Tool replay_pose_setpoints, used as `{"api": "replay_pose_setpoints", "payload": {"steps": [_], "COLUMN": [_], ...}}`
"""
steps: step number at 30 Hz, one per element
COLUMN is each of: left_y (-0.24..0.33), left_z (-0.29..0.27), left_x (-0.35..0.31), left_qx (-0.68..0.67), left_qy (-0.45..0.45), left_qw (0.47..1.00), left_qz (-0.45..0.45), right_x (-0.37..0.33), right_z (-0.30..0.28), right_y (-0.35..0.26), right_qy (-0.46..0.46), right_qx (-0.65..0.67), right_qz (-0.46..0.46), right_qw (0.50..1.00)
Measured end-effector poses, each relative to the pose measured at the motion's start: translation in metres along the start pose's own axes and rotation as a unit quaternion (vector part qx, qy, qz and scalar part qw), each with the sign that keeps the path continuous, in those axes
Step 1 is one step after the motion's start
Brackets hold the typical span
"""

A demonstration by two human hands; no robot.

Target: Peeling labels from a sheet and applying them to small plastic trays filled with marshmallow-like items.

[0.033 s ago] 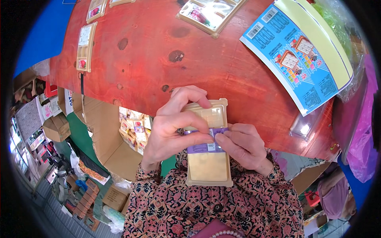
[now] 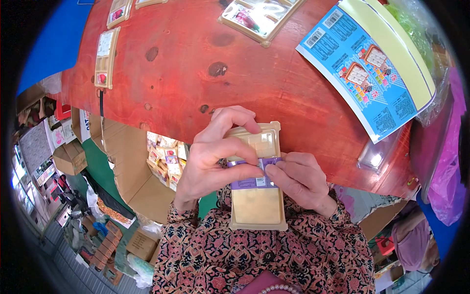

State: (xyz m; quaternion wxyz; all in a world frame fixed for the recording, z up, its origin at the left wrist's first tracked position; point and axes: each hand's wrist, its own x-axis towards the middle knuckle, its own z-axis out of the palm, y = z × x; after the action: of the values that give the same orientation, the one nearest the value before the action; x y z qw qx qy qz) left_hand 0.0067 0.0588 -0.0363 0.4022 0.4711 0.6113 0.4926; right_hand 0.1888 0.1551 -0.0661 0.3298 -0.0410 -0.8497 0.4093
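A cream plastic blister tray point(image 2: 257, 208) lies lengthwise at the near edge of the red wooden table point(image 2: 274, 78), jutting over my lap. A small purple card point(image 2: 247, 182) sits across its middle. My left hand point(image 2: 215, 157) curls over the tray's upper half, fingers pressing on the purple card and the tray's top edge. My right hand point(image 2: 298, 181) pinches the card's right end with thumb and fingertips. Both hands touch each other at the card.
A blue and yellow printed sheet point(image 2: 372, 68) lies at the table's right. More blister trays point(image 2: 259, 17) and a narrow one point(image 2: 105, 56) lie farther back. An open cardboard box point(image 2: 164, 159) of packets stands at lower left. Pink plastic bags point(image 2: 448, 176) hang at right.
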Motion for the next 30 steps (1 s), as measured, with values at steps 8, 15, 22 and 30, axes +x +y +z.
{"api": "replay_pose_setpoints", "payload": {"steps": [8,15,22,30], "left_y": [0.004,0.006,0.020,0.012], "left_z": [-0.004,-0.023,-0.006,0.005], "left_x": [-0.005,-0.004,-0.027,-0.042], "left_qx": [0.003,0.072,0.169,0.029], "left_qy": [-0.047,-0.081,-0.084,-0.007], "left_qw": [0.999,0.989,0.980,0.997], "left_qz": [-0.023,0.098,0.066,0.078], "right_x": [0.003,0.006,0.013,0.005], "right_z": [-0.002,0.009,0.007,0.009], "right_y": [-0.003,0.002,-0.008,-0.021], "right_qy": [-0.034,0.056,0.034,-0.008], "right_qx": [0.006,0.061,0.157,0.128], "right_qz": [0.011,0.072,0.144,0.189], "right_qw": [0.999,0.994,0.977,0.974]}}
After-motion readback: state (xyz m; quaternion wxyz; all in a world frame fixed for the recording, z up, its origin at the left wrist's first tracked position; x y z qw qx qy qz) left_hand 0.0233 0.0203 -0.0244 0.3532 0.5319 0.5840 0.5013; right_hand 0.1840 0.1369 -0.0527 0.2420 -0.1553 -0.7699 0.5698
